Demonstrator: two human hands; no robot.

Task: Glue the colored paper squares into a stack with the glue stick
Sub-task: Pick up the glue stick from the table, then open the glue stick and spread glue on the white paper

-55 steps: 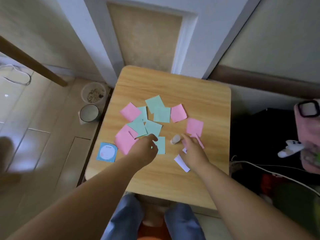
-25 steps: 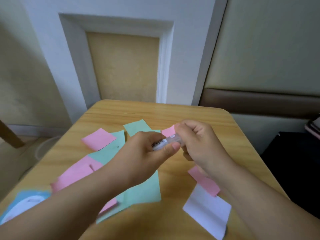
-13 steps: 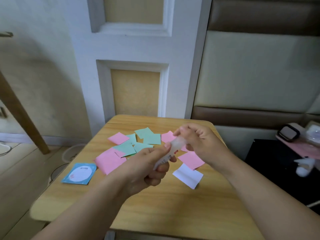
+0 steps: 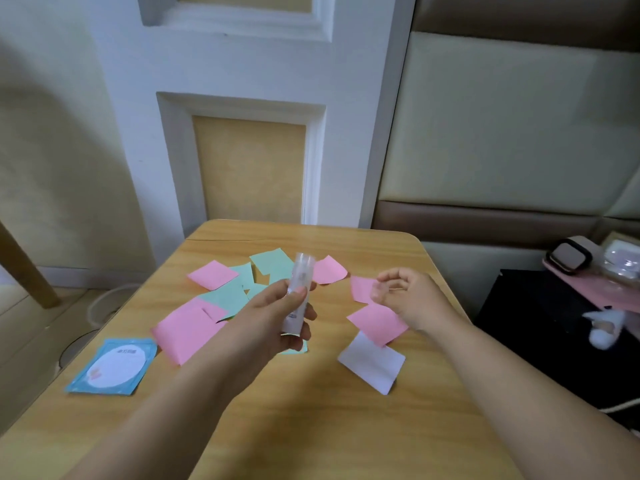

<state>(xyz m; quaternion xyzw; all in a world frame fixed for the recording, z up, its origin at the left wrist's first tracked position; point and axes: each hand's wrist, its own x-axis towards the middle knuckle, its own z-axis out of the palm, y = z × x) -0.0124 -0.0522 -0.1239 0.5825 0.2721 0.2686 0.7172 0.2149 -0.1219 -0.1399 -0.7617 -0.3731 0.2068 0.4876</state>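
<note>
My left hand (image 4: 273,320) grips a translucent white glue stick (image 4: 298,289) upright above the wooden table (image 4: 311,427). My right hand (image 4: 405,297) hovers to its right, apart from the stick, with thumb and fingertips pinched on a small pale piece that looks like the stick's cap. Pink paper squares (image 4: 212,274) and green paper squares (image 4: 273,261) lie scattered and overlapping behind my hands. More pink squares (image 4: 377,323) lie under my right hand, and a large pink one (image 4: 183,329) lies at the left.
A white slip of paper (image 4: 372,363) lies near my right wrist. A blue packet (image 4: 112,367) sits at the table's left edge. A dark stand with a pink case (image 4: 568,259) is to the right. A panelled wall stands behind.
My right hand has come off the top of the glue stick and moved right. My left hand has turned the stick upright. The camera has tilted up slightly.
</note>
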